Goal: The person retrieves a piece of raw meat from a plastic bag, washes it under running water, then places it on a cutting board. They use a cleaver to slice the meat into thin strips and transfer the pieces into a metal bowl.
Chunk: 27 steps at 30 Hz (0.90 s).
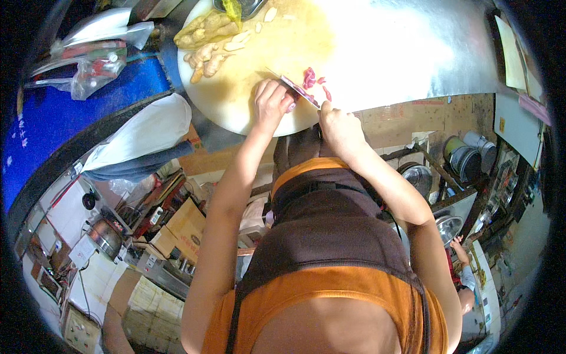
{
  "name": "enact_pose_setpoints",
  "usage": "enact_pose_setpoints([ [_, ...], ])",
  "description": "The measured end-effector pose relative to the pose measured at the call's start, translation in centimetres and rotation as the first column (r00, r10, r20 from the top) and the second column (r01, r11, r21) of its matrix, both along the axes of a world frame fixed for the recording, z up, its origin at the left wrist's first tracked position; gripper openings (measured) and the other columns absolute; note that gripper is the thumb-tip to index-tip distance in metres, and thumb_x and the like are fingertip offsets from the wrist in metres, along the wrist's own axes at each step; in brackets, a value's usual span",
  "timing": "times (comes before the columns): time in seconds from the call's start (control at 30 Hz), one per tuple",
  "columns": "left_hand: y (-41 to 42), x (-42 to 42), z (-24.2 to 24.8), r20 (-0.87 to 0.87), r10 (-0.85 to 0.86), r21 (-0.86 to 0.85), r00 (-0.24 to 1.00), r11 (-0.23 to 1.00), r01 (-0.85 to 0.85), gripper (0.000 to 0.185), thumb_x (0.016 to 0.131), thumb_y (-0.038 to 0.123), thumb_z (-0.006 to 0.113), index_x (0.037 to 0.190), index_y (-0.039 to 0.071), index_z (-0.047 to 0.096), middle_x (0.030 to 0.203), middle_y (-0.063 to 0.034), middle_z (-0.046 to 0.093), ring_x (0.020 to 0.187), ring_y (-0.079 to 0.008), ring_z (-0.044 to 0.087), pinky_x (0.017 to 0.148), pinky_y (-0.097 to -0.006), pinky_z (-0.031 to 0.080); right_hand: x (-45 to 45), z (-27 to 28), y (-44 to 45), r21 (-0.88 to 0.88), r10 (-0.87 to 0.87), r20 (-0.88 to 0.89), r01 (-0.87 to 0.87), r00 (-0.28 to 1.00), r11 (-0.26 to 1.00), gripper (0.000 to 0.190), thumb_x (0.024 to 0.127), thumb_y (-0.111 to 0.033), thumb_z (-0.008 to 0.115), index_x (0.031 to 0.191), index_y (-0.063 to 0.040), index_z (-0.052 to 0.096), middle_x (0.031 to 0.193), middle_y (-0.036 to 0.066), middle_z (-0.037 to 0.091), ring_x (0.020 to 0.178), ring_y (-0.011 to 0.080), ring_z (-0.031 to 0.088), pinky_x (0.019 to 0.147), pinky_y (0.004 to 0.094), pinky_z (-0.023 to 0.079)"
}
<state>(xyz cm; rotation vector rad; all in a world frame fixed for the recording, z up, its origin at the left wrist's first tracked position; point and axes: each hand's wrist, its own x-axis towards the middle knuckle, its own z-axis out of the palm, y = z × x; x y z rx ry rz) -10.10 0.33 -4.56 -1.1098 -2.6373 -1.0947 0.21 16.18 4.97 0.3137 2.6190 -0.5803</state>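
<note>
On a round cutting board, my right hand is closed round the handle end of a knife, whose blade points up and left. My left hand lies beside the blade with bent fingers, holding a small reddish-purple piece of food against the board. Dark red slices cling along the blade. Just right of it lie a larger red-purple piece and small red strips. Ginger root and pale peeled pieces rest at the board's upper left.
A yellow mesh bag and a dark container sit at the board's far edge. A bright metal tabletop extends right. Plastic bags lie on a blue surface at left. Another person's arm shows at lower right.
</note>
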Motion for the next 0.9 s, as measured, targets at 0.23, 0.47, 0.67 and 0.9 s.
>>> enact_pose_setpoints([
  [0.23, 0.1, -0.1, -0.3, -0.070, -0.022, 0.014, 0.997, 1.000, 0.023, 0.018, 0.063, 0.002, 0.069, 0.081, 0.001, 0.064, 0.084, -0.0107, 0.062, 0.084, -0.0304, 0.059, 0.079, -0.0413, 0.049, -4.5, -5.0, -2.5, -0.034, -0.025, -0.230, 0.017, 0.973, 0.999, 0.012, 0.087, -0.004, 0.046, 0.094, 0.004, 0.051, 0.067, 0.022, 0.064, 0.068, 0.0394, 0.067, 0.060, 0.0471, 0.054],
  [0.47, -1.6, 0.3, 1.1, 0.016, -0.014, 0.014, 1.000, 1.000, 0.014, 0.023, 0.071, 0.006, 0.074, 0.094, 0.003, 0.068, 0.102, -0.0102, 0.065, 0.102, -0.0296, 0.058, 0.088, -0.0405, 0.048, 0.2, -4.4, 3.1, -0.224, -0.112, 0.059, 0.122, 0.992, 0.967, 0.020, 0.090, -0.011, 0.048, 0.103, 0.003, 0.054, 0.079, 0.026, 0.066, 0.075, 0.0412, 0.067, 0.068, 0.0498, 0.053],
  [0.67, -3.0, 0.6, 0.6, -0.041, -0.164, -0.116, 0.986, 0.981, 0.159, 0.026, 0.075, 0.015, 0.071, 0.100, 0.006, 0.067, 0.110, -0.0080, 0.063, 0.106, -0.0278, 0.056, 0.092, -0.0409, 0.043, -1.2, -5.0, 2.6, -0.086, -0.081, -0.258, 0.060, 0.963, 0.994, 0.022, 0.094, -0.018, 0.052, 0.096, 0.004, 0.054, 0.065, 0.022, 0.063, 0.060, 0.0369, 0.065, 0.055, 0.0438, 0.053],
  [0.9, -2.1, 0.9, -1.5, -0.140, -0.046, -0.088, 0.989, 0.996, 0.034, 0.030, 0.068, 0.011, 0.070, 0.098, 0.009, 0.067, 0.103, -0.0055, 0.062, 0.103, -0.0268, 0.057, 0.092, -0.0420, 0.043, 1.7, -0.8, -0.8, 0.030, 0.013, -0.044, -0.012, 0.999, 0.999, 0.014, 0.086, -0.006, 0.049, 0.098, -0.001, 0.049, 0.077, 0.018, 0.066, 0.065, 0.0342, 0.069, 0.055, 0.0413, 0.057],
])
